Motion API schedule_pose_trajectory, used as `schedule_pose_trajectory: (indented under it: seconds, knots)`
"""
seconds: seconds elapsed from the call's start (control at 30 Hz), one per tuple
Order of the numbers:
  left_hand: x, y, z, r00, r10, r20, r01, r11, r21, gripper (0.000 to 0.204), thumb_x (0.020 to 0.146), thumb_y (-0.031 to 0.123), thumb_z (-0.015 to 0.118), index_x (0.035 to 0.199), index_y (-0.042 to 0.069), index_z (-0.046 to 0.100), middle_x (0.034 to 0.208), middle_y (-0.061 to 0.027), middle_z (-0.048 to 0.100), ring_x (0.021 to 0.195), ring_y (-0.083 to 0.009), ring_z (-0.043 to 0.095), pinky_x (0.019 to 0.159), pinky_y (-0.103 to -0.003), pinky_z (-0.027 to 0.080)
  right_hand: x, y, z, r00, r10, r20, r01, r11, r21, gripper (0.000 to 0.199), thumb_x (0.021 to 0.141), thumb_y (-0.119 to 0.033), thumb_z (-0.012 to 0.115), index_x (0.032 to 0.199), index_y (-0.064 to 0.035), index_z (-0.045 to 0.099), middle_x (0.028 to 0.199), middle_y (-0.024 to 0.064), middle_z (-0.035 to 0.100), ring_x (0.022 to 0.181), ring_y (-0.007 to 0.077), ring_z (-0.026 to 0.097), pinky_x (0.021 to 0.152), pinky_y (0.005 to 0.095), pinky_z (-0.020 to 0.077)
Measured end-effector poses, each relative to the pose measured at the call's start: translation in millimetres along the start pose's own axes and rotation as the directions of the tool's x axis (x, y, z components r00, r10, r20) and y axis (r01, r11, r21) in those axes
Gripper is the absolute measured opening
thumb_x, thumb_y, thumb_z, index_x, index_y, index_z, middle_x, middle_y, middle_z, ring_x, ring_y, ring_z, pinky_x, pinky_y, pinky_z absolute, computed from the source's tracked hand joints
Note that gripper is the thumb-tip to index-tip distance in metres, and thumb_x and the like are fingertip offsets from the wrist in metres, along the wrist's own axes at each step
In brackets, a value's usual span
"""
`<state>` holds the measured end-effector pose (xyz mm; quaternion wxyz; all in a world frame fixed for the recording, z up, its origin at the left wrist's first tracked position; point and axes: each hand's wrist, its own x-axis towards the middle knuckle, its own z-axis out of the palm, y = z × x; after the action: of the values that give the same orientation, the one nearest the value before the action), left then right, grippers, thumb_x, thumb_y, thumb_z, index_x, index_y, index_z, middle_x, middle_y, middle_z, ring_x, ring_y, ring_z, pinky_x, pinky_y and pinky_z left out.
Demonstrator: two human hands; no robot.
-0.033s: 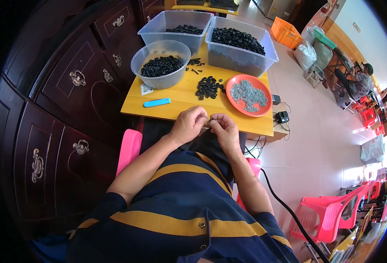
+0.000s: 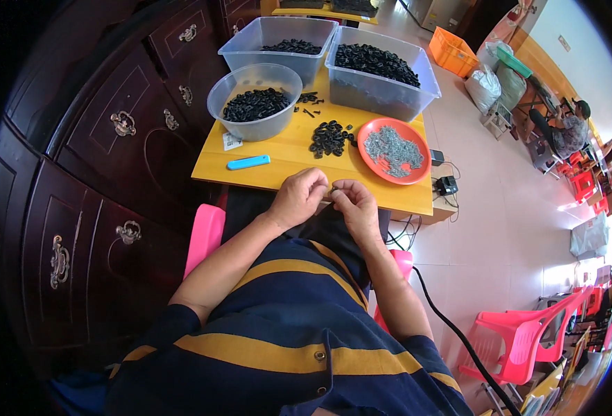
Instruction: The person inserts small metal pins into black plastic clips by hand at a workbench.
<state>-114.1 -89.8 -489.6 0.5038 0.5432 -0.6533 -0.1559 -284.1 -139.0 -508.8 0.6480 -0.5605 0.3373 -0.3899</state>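
My left hand (image 2: 299, 197) and my right hand (image 2: 356, 206) meet at the near edge of the yellow table (image 2: 285, 151). Their fingertips pinch a small dark part (image 2: 333, 188) between them; its shape is too small to tell. Just beyond the hands lie a pile of black rings (image 2: 329, 136) and an orange plate (image 2: 417, 170) of grey screws. A blue cutter-like tool (image 2: 247, 163) lies to the left of the hands. Farther back stands a round clear bowl (image 2: 254, 126) with black parts in it.
Two clear bins (image 2: 278, 31) (image 2: 378, 93) with black parts stand at the table's far side. A dark wooden cabinet (image 2: 111, 139) runs along the left. A pink stool (image 2: 205, 232) is under me, and a black cable (image 2: 451, 326) crosses the floor. Pink chairs (image 2: 521, 340) and a seated person (image 2: 569, 128) are at the right.
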Motion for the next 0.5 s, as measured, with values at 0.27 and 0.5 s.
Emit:
schedule_pose_trajectory:
  seconds: [0.27, 0.5]
  knots:
    - [0.8, 1.1, 1.4, 1.0, -0.001, 0.03, 0.001, 1.0, -0.004, 0.006, 0.089, 0.001, 0.063, 0.089, 0.0, 0.058, 0.081, -0.0131, 0.064, 0.072, -0.0248, 0.064, 0.065, -0.035, 0.05, 1.1, 1.7, 0.8, 0.999, -0.016, -0.029, 0.014, 0.999, -0.038, 0.018, 0.095, -0.006, 0.067, 0.112, 0.0005, 0.067, 0.094, 0.0013, 0.071, 0.079, 0.0071, 0.062, 0.071, 0.0214, 0.0503]
    - [2.2, 6.2, -0.4, 0.998, 0.016, 0.055, -0.016, 1.0, 0.002, 0.006, 0.088, 0.0, 0.064, 0.088, -0.001, 0.058, 0.08, -0.0136, 0.064, 0.071, -0.0255, 0.064, 0.064, -0.035, 0.05, 0.3, 2.3, 1.1, 0.998, -0.001, -0.057, -0.001, 1.0, -0.021, 0.017, 0.094, -0.005, 0.069, 0.109, 0.0018, 0.069, 0.091, 0.0017, 0.072, 0.075, 0.0071, 0.062, 0.069, 0.0209, 0.0504]
